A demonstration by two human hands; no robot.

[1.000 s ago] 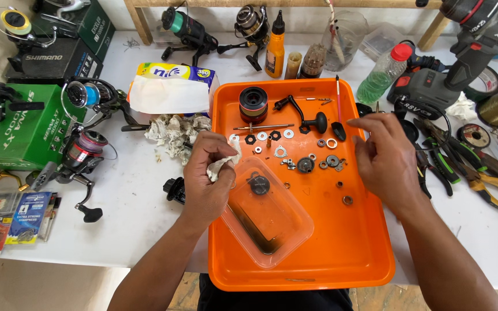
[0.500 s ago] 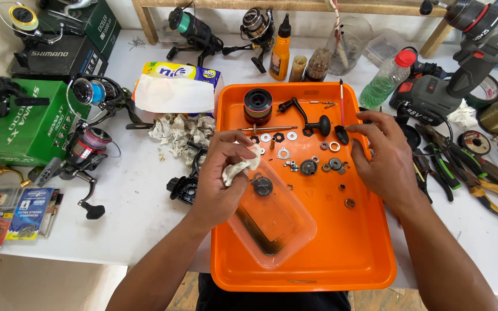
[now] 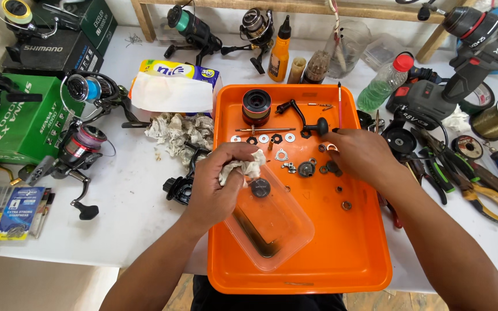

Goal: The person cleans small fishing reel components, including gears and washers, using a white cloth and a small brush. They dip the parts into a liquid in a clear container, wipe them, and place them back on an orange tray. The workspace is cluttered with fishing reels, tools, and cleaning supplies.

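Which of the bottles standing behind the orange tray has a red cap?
The clear plastic bottle with green liquid, leaning just past the tray's far right corner. The orange bottle has a black pointed nozzle, and the two small brown bottles beside it show no red.

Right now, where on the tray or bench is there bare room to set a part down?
The orange tray is bare along its near edge and near-right corner, right of the clear tub. White bench lies bare left of the left hand. Crowded: the small parts by the right hand, and the pliers on the right.
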